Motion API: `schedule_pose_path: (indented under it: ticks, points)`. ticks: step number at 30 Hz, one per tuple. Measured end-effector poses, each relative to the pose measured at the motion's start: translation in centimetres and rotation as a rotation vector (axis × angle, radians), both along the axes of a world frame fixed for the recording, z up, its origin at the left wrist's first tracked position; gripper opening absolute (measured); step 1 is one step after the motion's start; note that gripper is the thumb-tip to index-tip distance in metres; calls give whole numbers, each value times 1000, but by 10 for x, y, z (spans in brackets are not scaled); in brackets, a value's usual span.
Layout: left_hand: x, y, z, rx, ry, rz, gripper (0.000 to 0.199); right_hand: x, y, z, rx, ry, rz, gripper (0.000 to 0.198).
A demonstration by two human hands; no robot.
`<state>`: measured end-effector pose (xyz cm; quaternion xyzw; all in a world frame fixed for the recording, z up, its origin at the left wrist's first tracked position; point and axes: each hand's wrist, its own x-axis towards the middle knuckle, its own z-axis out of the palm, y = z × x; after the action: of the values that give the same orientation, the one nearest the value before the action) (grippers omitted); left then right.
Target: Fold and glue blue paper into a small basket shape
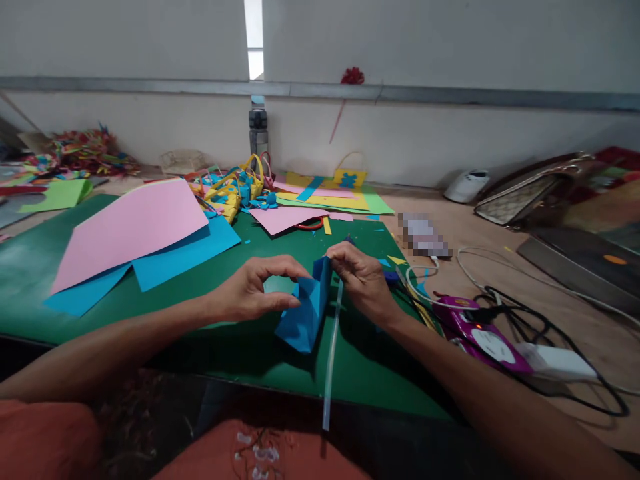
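Blue folded paper (pixel 299 323): between your hands, over the green mat (pixel 273 245).
Your left hand (pixel 260 288): thumb and forefinger curved apart at the paper's left side; pressure, cannot tell.
Your right hand (pixel 361 275): fingers pinching its upper edge.
Translucent stick (pixel 332 363): slanting down below your right hand.

No text, brand or number can be read, since the cabled device (pixel 425 235) is covered by pixelation and any print on the purple power strip (pixel 517 361) is shown too small.
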<state>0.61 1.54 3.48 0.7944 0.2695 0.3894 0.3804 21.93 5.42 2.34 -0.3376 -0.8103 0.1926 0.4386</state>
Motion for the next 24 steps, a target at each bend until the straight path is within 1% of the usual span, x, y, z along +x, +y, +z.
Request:
schedule_pose_path:
  ticks: [4, 8, 12, 14, 15, 17, 19, 20, 22, 24]
  points:
    - [2, 0, 0, -22, -26, 39, 20, -2, -1, 0, -8, 1, -54, 21]
    - [6, -2, 1, -114, -60, 82, 16, -5, -1, -2, 4, -20, -75, 21]
    - [10, -6, 2, -157, -87, 150, 10, -8, -1, -4, 32, -54, -71, 16]
    - [12, -8, 4, -164, -111, 204, 9, -9, -3, -4, 49, -32, -102, 9]
    - [12, -9, 5, -172, -134, 250, 9, -8, -5, -2, 65, -7, -128, 10]
    - [13, -10, 7, -192, -196, 371, 12, -8, -11, 1, 123, 43, -173, 19]
    - [13, -10, 9, -197, -261, 473, 15, -8, -19, 4, 237, 47, -174, 27]
    - [14, -10, 9, -192, -289, 502, 16, -9, -23, 6, 315, 19, -159, 31]
    - [16, -11, 8, -179, -321, 517, 14, -12, -31, 6, 455, -62, -125, 38]
    - [17, -12, 5, -171, -329, 502, 12, -15, -35, 5, 523, -126, -106, 38]
